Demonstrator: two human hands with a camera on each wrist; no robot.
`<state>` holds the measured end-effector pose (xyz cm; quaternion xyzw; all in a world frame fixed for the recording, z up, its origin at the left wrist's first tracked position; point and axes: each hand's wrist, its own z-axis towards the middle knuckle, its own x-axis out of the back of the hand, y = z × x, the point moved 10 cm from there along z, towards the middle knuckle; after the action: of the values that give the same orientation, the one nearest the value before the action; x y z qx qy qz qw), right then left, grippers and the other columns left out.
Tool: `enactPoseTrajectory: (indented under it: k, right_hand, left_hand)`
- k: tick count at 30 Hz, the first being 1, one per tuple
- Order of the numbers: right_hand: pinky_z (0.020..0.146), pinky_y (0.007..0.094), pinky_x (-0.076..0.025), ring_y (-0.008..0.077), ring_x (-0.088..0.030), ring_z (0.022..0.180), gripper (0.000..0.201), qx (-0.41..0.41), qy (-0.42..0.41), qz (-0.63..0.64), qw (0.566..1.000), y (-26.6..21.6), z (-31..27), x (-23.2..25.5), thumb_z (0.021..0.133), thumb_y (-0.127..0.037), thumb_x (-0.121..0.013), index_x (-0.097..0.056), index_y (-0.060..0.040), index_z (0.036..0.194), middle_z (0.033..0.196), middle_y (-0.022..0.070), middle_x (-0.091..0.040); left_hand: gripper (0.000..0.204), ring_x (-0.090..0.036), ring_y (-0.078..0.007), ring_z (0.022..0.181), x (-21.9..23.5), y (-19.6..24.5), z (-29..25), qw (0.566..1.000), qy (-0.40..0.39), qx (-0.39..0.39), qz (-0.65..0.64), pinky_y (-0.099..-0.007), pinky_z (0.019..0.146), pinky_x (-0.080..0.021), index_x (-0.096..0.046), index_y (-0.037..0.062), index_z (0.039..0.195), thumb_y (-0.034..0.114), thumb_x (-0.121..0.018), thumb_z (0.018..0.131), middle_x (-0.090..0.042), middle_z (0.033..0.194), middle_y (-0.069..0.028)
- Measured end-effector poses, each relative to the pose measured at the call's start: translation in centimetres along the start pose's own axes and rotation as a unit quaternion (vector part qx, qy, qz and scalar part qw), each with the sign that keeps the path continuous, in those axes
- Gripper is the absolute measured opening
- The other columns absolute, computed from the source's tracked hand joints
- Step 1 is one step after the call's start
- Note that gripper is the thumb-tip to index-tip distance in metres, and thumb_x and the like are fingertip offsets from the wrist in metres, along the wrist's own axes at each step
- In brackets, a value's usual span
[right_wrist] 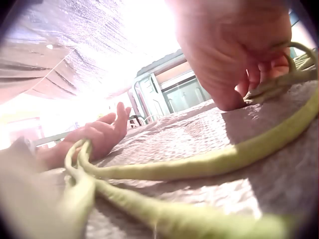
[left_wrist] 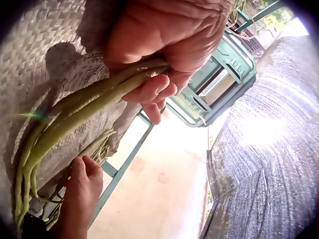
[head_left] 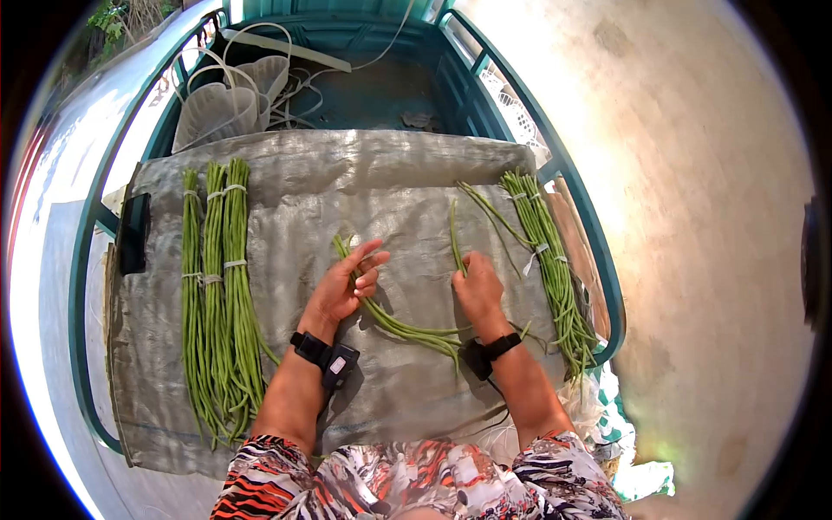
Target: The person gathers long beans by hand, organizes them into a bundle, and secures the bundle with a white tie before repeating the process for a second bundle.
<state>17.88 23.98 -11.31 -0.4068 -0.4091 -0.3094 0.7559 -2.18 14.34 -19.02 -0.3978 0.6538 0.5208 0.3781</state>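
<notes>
**Long beans sorted on a woven sheet over a cart bed**

A teal cart bed [head_left: 83, 260] carries a grey woven sheet [head_left: 364, 186]. A large tied bundle [head_left: 218, 286] of long beans lies along the sheet's left side; a smaller tied bundle [head_left: 546, 251] lies at the right edge. Between them, a loose handful of beans [head_left: 407, 329] curves across the sheet centre. The left hand [head_left: 342, 286] grasps one end of this handful, fingers partly extended. The right hand [head_left: 477, 290] is curled around a few beans at the other end.
</notes>
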Motion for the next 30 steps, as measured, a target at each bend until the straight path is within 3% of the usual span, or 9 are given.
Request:
enactPoseTrajectory:
  k: [4, 6, 9, 12, 13, 16, 18, 25, 30]
  right_hand:
    - [0.070, 0.0468, -0.049, 0.0375, -0.061, 0.080, 0.022, -0.080, -0.050, 0.009, 0.996, 0.4, -2.0, 0.4, 0.076, -0.018, -0.061, -0.058, -0.0048, 0.094, 0.090, 0.0133, -0.063]
    - [0.069, 0.0453, -0.049, 0.0375, -0.061, 0.076, 0.027, -0.120, -0.097, 0.023, 0.988, -0.1, -2.3, 0.7, 0.075, -0.020, -0.063, -0.058, -0.0025, 0.096, 0.087, 0.0159, -0.063]
    - [0.065, 0.0377, -0.050, 0.0269, -0.062, 0.067, 0.026, -0.134, -0.063, 0.160, 0.976, -0.9, -2.9, 1.2, 0.079, -0.017, -0.063, -0.060, -0.0013, 0.100, 0.082, 0.0116, -0.064]
    - [0.063, 0.0281, -0.048, 0.0116, -0.058, 0.069, 0.024, -0.165, -0.086, 0.412, 0.892, -3.4, -4.2, -0.2, 0.086, -0.013, -0.060, -0.059, -0.0014, 0.106, 0.083, 0.0034, -0.063]
    - [0.063, 0.0261, -0.047, 0.0096, -0.057, 0.071, 0.023, -0.166, -0.108, 0.441, 0.876, -4.7, -4.7, -0.7, 0.088, -0.011, -0.058, -0.058, -0.0012, 0.108, 0.086, 0.0022, -0.062]
    - [0.064, 0.0220, -0.045, 0.0055, -0.054, 0.074, 0.021, -0.173, -0.168, 0.499, 0.833, -8.2, -6.9, -2.1, 0.091, -0.007, -0.055, -0.057, -0.0010, 0.111, 0.089, -0.0004, -0.060]
    - [0.065, 0.0218, -0.043, 0.0054, -0.052, 0.074, 0.022, -0.182, -0.203, 0.505, 0.819, -9.5, -8.5, -3.0, 0.090, -0.008, -0.056, -0.057, -0.0011, 0.111, 0.085, -0.0009, -0.059]
    - [0.068, 0.0220, -0.042, 0.0065, -0.051, 0.076, 0.022, -0.191, -0.168, 0.521, 0.815, -10.1, -9.8, -2.4, 0.090, -0.007, -0.056, -0.057, -0.0015, 0.110, 0.088, -0.0002, -0.059]
    - [0.069, 0.0230, -0.043, 0.0075, -0.052, 0.078, 0.022, -0.160, -0.185, 0.480, 0.842, -9.6, -9.3, -3.0, 0.089, -0.007, -0.056, -0.057, -0.0004, 0.110, 0.089, 0.0004, -0.058]
  left_hand:
    - [0.040, -0.047, -0.0061, 0.060, 0.2, 0.1, 0.1, 0.999, 0.033, -0.008, 0.021, -0.0185, 0.045, -0.038, -0.046, 0.0058, 0.133, 0.029, -0.046, 0.101, -0.060, 0.120, -0.0135]
    - [0.040, -0.058, -0.0113, 0.080, -0.3, 0.2, -0.2, 0.999, 0.014, 0.005, 0.051, -0.0181, 0.050, -0.042, -0.045, 0.0082, 0.136, 0.027, -0.045, 0.101, -0.056, 0.128, -0.0143]
    - [0.043, -0.062, -0.0195, 0.106, -0.9, 0.0, -0.3, 0.997, 0.027, 0.019, 0.072, -0.0192, 0.054, -0.046, -0.041, 0.0053, 0.138, 0.028, -0.044, 0.101, -0.054, 0.130, -0.0174]
    - [0.047, -0.061, -0.0203, 0.107, -0.8, -0.8, 0.0, 0.997, 0.018, 0.036, 0.066, -0.0189, 0.055, -0.046, -0.038, 0.0016, 0.138, 0.030, -0.044, 0.101, -0.053, 0.131, -0.0188]
    - [0.055, -0.062, -0.0207, 0.104, -0.5, -0.9, 0.2, 0.998, 0.007, 0.023, 0.064, -0.0191, 0.057, -0.047, -0.039, -0.0040, 0.135, 0.034, -0.052, 0.097, -0.055, 0.128, -0.0198]
    - [0.050, -0.062, -0.0185, 0.100, -0.6, -0.7, 0.5, 0.999, -0.028, 0.015, 0.034, -0.0180, 0.056, -0.046, -0.045, -0.0021, 0.131, 0.033, -0.055, 0.096, -0.060, 0.121, -0.0156]
    - [0.045, -0.062, -0.0167, 0.095, -0.7, -0.2, -0.1, 0.999, 0.026, 0.006, 0.043, -0.0184, 0.057, -0.045, -0.049, 0.0013, 0.128, 0.031, -0.057, 0.095, -0.062, 0.113, -0.0115]
    - [0.036, -0.060, -0.0144, 0.089, 0.7, 0.1, 0.2, 0.997, 0.032, -0.018, 0.061, -0.0216, 0.060, -0.043, -0.056, 0.0101, 0.123, 0.031, -0.059, 0.094, -0.063, 0.095, -0.0041]
    - [0.037, -0.058, -0.0149, 0.093, -0.5, 0.8, -0.3, 0.996, 0.027, -0.042, 0.078, -0.0212, 0.061, -0.042, -0.054, 0.0080, 0.125, 0.033, -0.053, 0.097, -0.062, 0.101, -0.0062]
